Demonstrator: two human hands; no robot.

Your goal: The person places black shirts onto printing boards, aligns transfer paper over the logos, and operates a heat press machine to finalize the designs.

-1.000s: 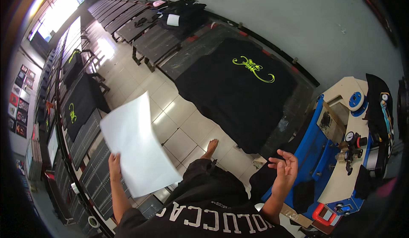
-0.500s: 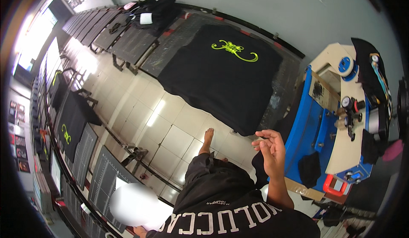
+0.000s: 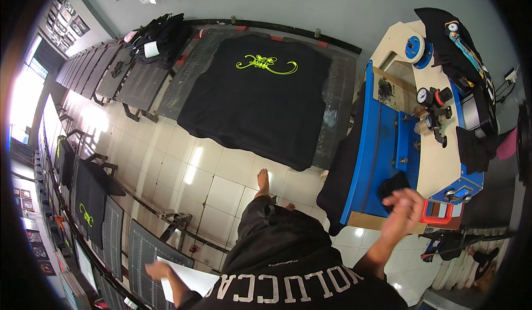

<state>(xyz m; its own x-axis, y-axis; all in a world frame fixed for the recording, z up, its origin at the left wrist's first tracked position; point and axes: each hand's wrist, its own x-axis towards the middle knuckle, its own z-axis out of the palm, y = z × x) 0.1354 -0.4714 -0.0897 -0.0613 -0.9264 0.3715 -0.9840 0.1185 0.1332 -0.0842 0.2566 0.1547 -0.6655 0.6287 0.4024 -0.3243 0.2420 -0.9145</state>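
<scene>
Left hand of the wearer looks to have let go of the large, thin, white rectangular sheet, though blur hides whether a fingertip touches it. A second ago that sheet was held up in the air; now it lies low at the left, over a dark grey board with a pale grid, partly hidden by the forearm and black printed shirt. The right hand, fingers loosely bent around nothing visible, has swung outward to the near end of the blue-and-cream press, close to its red U-shaped handle; contact cannot be confirmed. Handling of the sheet seems paused, both hands apparently free.
</scene>
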